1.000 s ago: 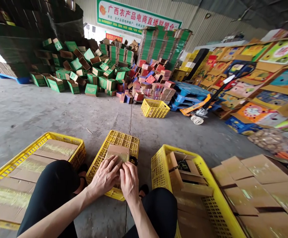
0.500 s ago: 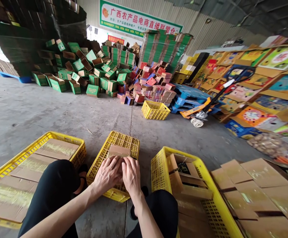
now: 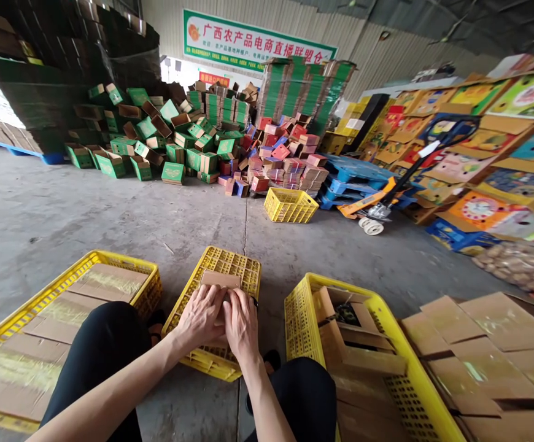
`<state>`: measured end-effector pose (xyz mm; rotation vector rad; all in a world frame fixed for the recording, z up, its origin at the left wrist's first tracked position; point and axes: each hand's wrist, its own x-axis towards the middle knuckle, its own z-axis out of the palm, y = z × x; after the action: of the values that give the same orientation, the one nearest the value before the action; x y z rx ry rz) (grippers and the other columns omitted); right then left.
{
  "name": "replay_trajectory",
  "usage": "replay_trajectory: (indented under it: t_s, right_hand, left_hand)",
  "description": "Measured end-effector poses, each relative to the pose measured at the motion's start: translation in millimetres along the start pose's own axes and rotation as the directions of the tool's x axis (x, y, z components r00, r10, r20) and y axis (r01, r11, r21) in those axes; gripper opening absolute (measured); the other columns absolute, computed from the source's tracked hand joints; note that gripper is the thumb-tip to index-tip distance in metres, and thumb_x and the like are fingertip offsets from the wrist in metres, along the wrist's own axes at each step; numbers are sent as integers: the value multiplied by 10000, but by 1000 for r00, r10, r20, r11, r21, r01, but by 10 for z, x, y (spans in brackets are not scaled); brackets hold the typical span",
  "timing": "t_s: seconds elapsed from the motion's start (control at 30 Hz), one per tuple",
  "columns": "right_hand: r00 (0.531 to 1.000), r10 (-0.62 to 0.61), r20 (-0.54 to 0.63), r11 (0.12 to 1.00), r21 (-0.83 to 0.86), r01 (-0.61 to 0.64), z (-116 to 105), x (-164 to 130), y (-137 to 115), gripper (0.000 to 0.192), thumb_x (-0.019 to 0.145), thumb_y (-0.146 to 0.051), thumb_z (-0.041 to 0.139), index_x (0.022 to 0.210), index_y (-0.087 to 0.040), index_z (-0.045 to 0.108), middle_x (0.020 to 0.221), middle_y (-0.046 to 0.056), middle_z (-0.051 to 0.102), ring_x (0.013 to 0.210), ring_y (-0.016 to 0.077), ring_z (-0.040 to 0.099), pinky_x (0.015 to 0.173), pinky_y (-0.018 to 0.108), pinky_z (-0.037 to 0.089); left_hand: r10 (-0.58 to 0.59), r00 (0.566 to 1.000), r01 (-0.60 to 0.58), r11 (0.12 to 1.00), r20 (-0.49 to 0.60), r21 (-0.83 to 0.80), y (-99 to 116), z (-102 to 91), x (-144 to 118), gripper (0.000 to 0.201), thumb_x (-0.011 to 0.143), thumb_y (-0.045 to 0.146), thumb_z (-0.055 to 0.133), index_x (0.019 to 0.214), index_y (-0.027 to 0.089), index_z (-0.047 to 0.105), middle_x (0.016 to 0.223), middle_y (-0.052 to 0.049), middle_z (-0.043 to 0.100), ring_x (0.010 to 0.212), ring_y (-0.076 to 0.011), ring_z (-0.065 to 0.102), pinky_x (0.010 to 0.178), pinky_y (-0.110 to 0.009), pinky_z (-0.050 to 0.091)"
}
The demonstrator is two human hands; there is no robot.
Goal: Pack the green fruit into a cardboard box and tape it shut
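We look down on 2 bare hands in a warehouse, the left hand (image 3: 202, 314) and the right hand (image 3: 240, 322) side by side on a small cardboard box (image 3: 221, 279). The fingers bend across its top, laid against the cardboard; we cannot tell whether the fingertips clasp anything. The box sits on the latticed top of a yellow crate (image 3: 234, 261), just beyond the person's 2 knees. At left, we see a long crate (image 3: 129, 260) of taped cartons (image 3: 108, 279); at right, another crate (image 3: 298, 322) holds an open carton (image 3: 326, 307). Farther off, an orange pallet jack (image 3: 369, 199) stands beside blue pallets (image 3: 354, 169), near heaped green boxes (image 3: 172, 173).
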<state>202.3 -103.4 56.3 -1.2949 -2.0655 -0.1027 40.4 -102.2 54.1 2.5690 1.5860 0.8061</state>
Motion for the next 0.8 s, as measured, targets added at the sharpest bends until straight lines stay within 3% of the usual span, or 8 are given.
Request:
replay_trajectory:
  t_s: [0.13, 0.33, 0.53, 0.8]
  right_hand:
    - [1000, 6, 25, 1000, -7, -6, -17, 24, 19, 392, 1135, -348, 340, 1341, -193, 636, 1299, 130, 687, 1155, 284, 647, 966, 448, 539]
    - [1000, 22, 3, 1000, 7, -22, -11, 122, 28, 398, 1131, -341, 349, 1315, -198, 672, 1233, 126, 705, 1113, 273, 654, 971, 441, 544]
    - [1000, 2, -13, 999, 49, -2, 25, 30, 79, 407, 1129, -370, 376, 1378, -200, 650, 1314, 128, 687, 1228, 274, 647, 1011, 429, 558]
    - [999, -25, -37, 996, 81, 28, -2, -31, 56, 416, 1095, -425, 483, 1397, -181, 632, 1317, 155, 674, 1250, 292, 649, 1064, 461, 554]
  left_hand:
    - [-12, 1000, 11, 999, 19, 40, 33, -60, 49, 618, 881, 436, 664, 1453, 233, 549, 1240, -140, 628, 1106, -362, 565, 903, -464, 492]
    - [-19, 1000, 20, 1000, -17, 24, 36, -31, 38, 655, 899, 494, 660, 1493, 252, 528, 1291, -147, 610, 1140, -363, 545, 944, -473, 488]
    - [19, 995, -19, 1000, -96, -4, -154, 19, -198, 824, 920, 530, 684, 1617, 212, 380, 1448, -172, 553, 1262, -371, 542, 1077, -527, 496]
    - [-41, 992, 39, 999, -122, -21, -299, -19, -485, 738, 951, 462, 678, 1600, 221, 421, 1447, -156, 582, 1298, -355, 563, 1076, -494, 541]
